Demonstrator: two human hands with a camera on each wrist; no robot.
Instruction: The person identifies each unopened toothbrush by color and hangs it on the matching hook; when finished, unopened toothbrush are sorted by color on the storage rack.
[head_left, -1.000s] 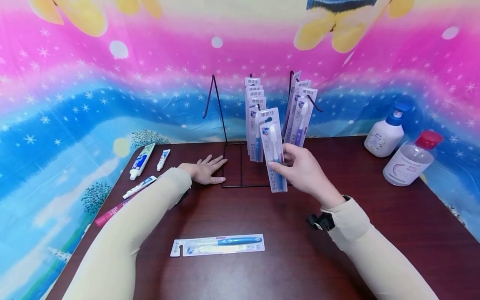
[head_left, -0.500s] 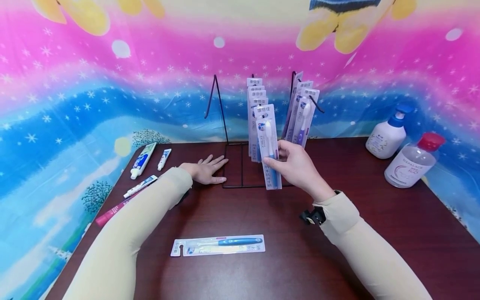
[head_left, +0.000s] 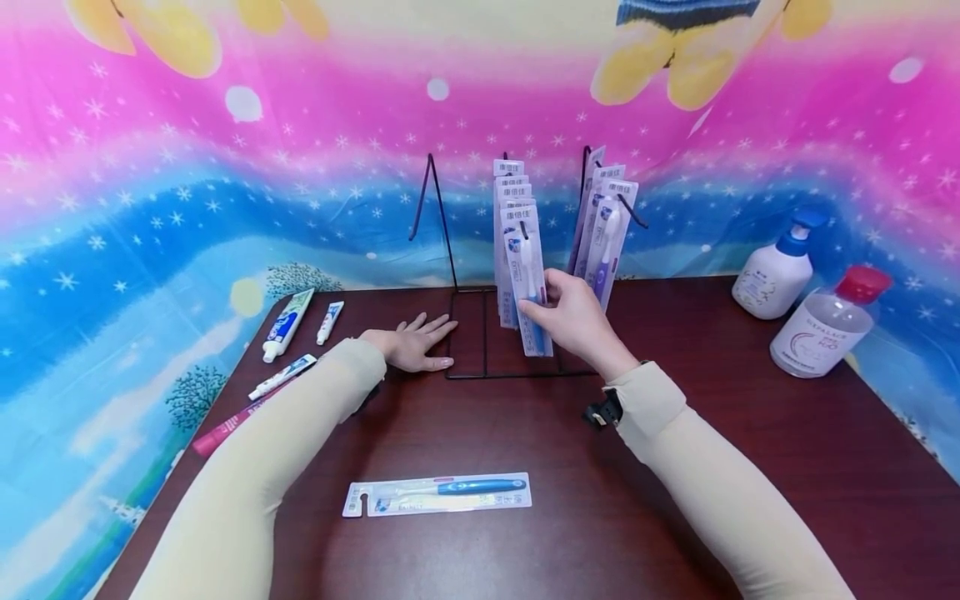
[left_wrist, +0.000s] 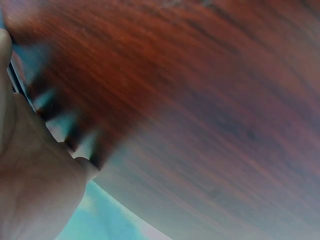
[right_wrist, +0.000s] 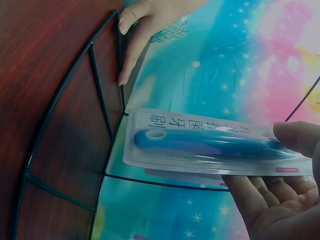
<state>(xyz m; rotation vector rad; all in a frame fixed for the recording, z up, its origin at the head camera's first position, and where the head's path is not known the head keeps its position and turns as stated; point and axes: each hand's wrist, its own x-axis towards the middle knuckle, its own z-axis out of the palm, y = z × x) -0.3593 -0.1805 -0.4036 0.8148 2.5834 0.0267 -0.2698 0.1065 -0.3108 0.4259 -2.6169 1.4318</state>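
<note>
My right hand (head_left: 581, 321) pinches a packaged toothbrush (head_left: 531, 287) between thumb and fingers, upright in front of the rack's middle hook. The hook's dark tip shows at the slot near the top of the card. Behind it hang several like packs (head_left: 504, 250) in a row. In the right wrist view the blue-handled toothbrush (right_wrist: 210, 145) lies between thumb and fingers. My left hand (head_left: 416, 342) rests flat on the table with fingers spread, fingertips at the left side of the black wire rack (head_left: 485, 350). The left wrist view shows that hand (left_wrist: 40, 185) at its edge.
Another packaged toothbrush (head_left: 438, 494) lies at the table's front. Purple toothbrush packs (head_left: 603, 250) hang on the right hook; the left hook (head_left: 422, 196) is bare. Toothpaste tubes (head_left: 287, 325) lie at left. A blue-topped pump bottle (head_left: 772, 275) and a red-capped bottle (head_left: 821, 329) stand right.
My right hand has carried the toothbrush pack left and back toward the middle hook, so it lines up with the hanging row. My left hand has stayed in place.
</note>
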